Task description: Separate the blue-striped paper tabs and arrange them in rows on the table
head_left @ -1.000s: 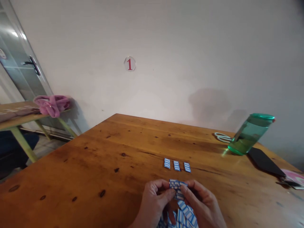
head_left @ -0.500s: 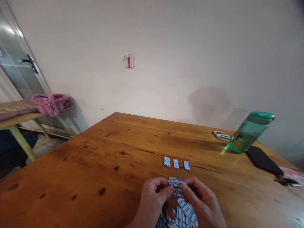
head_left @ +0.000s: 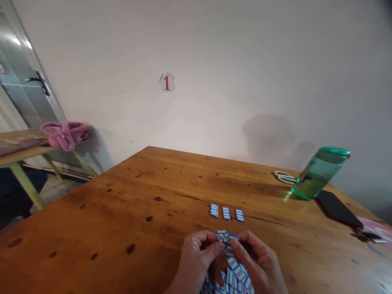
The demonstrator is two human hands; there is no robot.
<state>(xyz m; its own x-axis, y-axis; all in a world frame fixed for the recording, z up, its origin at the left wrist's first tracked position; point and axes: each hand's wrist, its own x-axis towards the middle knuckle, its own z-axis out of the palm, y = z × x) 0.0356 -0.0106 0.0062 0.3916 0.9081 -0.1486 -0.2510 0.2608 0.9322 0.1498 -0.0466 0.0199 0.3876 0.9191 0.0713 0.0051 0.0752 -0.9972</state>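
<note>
Between my two hands is a small sheet of blue-and-white labels (head_left: 227, 239), pinched from both sides. My left hand (head_left: 199, 255) has its thumb and forefinger closed on the left edge. On the right edge, the thumb and fingers of my right hand (head_left: 259, 257) are closed too. Below them lies a loose pile of similar blue-and-white label strips (head_left: 237, 277), partly covered by my hands. Farther out, three small label pieces (head_left: 226, 213) lie in a row on the wooden table (head_left: 171, 183).
At the right stands a green water bottle (head_left: 320, 173), beside a black phone-like slab (head_left: 338, 209) and a white coiled cable (head_left: 284, 177). A pink item (head_left: 375, 229) lies at the right edge. A pink cloth (head_left: 65, 134) rests on another table at left.
My hands hold nearly the same pose; the right thumb has shifted slightly left over the sheet. The whole view has tilted a little.
</note>
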